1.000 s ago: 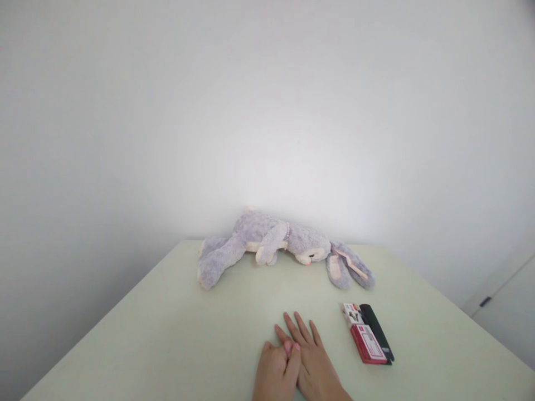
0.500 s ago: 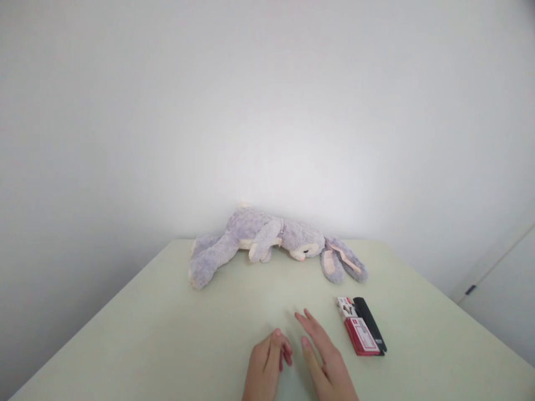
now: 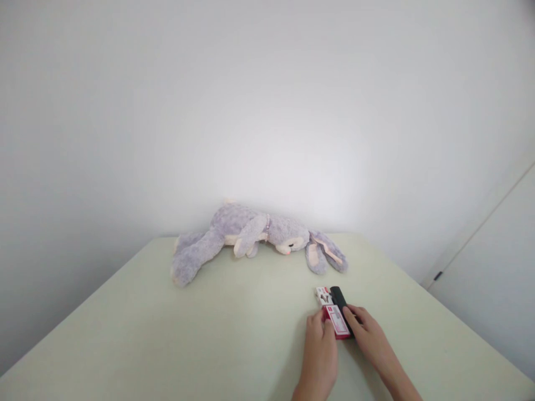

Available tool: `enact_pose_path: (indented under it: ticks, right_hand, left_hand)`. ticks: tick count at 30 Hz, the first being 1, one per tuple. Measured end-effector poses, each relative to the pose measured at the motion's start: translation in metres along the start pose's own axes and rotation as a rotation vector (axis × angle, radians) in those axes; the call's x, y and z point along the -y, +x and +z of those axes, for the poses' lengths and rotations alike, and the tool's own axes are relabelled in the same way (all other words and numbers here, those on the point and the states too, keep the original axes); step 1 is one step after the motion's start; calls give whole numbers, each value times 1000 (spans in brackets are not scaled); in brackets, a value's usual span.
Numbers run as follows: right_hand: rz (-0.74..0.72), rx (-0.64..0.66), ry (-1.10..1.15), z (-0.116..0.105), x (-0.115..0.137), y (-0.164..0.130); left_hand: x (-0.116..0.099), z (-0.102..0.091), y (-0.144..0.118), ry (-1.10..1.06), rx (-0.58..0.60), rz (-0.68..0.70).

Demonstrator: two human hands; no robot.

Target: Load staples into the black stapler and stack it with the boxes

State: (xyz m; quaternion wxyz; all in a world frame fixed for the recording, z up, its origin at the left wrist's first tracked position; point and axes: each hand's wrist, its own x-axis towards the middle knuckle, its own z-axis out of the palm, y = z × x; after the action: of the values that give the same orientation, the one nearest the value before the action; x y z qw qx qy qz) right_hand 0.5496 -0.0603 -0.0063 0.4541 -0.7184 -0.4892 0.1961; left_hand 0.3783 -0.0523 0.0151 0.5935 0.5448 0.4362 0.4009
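Note:
My left hand (image 3: pixel 321 348) is at the left side of a red-and-white box (image 3: pixel 336 321), its thumb and fingers closed on the near left edge. From the right, my right hand (image 3: pixel 371 335) grips a long black stapler (image 3: pixel 339 298), thumb on top and fingers along its outer side. The stapler lies against the box's right side. Just beyond the red-and-white box is a smaller white box (image 3: pixel 323 296) with a dark picture on it. All of these lie together on the pale green table (image 3: pixel 200 334). Some fingertips are hidden.
A lilac plush rabbit (image 3: pixel 238 223) lies on its side along the table's back edge, its ears pointing right. Behind it stands a white wall (image 3: pixel 267 111). At the far right, a pale panel (image 3: pixel 501 267) has a small dark fitting (image 3: pixel 437 275).
Both hands have moved right, from the table's front middle to the boxes and stapler, and closed on them. The whole view has shifted, so the rabbit and table appear further left.

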Motion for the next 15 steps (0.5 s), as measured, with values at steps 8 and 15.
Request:
enact_pose_path:
  ticks: [8,15]
  right_hand:
    - [-129,192,129,84,67,-58]
    - [-180,255,284,165,115,-103]
  left_hand:
    - [-12,-113,-22,372,-112,62]
    - [-15,-208,-63,598,-193,-32]
